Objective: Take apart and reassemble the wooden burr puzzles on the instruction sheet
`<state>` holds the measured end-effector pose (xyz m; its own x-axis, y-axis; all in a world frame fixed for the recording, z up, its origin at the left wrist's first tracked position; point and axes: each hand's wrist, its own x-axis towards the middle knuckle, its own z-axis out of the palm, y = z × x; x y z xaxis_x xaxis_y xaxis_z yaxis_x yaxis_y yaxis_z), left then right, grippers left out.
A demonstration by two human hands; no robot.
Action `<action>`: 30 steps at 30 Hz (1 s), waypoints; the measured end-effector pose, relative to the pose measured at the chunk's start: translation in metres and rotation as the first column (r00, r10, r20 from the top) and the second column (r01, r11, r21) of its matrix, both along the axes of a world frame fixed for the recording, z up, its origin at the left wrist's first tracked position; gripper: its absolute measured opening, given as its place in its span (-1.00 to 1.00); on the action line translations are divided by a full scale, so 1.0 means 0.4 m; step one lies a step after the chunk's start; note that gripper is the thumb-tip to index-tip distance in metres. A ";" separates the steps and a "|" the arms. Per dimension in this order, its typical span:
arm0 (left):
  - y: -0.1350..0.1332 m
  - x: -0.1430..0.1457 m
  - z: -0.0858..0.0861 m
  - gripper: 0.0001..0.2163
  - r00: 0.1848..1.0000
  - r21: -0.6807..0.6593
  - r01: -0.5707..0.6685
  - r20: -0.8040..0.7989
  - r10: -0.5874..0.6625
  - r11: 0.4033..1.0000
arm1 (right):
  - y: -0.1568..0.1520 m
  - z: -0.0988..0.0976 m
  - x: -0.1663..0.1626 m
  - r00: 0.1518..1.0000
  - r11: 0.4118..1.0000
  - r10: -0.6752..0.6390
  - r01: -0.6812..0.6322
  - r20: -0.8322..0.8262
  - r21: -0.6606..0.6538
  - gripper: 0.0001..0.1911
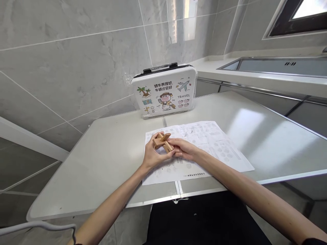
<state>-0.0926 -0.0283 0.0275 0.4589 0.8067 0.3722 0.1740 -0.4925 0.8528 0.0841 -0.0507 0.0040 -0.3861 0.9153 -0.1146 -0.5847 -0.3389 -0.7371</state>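
Observation:
Between my two hands is a wooden interlocking puzzle (160, 142) made of several notched sticks, one of them slanting up out of the rest. My left hand (152, 153) is curled around its left side, with the thumb along the near edge. On the right side, the fingers of my right hand (184, 148) are closed on the puzzle's near right end; part of their grip is hidden. Under both hands lies a printed paper sheet (219, 149) with rows of faint grey drawings and text, too small to read.
A white cartoon-printed case (166, 92) in clear plastic stands at the table's back against grey wall tiles. The folding table (84, 177) has a seam down its middle. A counter with a sink (276, 64) is at the right, and a grey cable (38, 224) at lower left.

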 end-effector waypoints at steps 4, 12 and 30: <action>-0.002 -0.001 0.020 -0.36 0.999 -0.012 0.042 0.012 -0.041 0.999 | 0.000 0.008 0.016 0.998 0.998 0.048 -0.050 0.035 0.033 -0.67; 0.036 -0.027 0.012 -0.37 0.978 -0.100 0.200 0.082 -0.192 0.975 | -0.014 0.037 0.028 0.974 0.964 0.205 -0.218 0.096 0.152 -0.61; 0.134 -0.079 -0.087 -0.27 0.834 0.336 -0.180 -0.446 0.325 0.924 | 0.090 -0.049 0.137 0.740 0.742 -0.670 0.670 -0.047 -0.032 -0.61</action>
